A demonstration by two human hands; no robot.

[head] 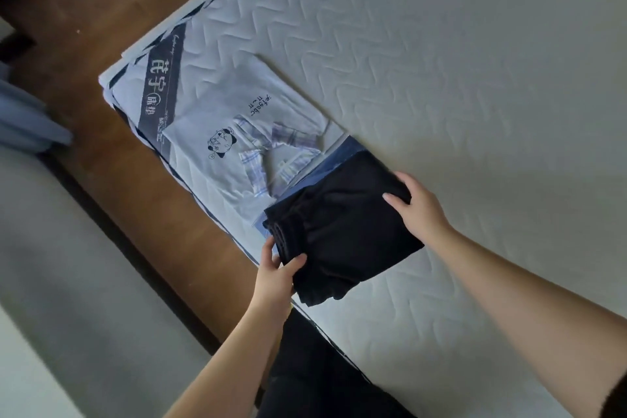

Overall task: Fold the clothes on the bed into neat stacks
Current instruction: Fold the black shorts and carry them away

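Your left hand [274, 268] and right hand [412, 204] are each pinching one folded black garment [342, 234] over one blue piece [339, 159], right of one white shirt [237, 119], near the mattress [441, 61] edge.

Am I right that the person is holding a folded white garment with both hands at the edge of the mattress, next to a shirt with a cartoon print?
Not quite: the head view shows the folded garment is black, not white. The left hand and right hand both grip it at the edge of the mattress, next to the pale shirt with a cartoon print.
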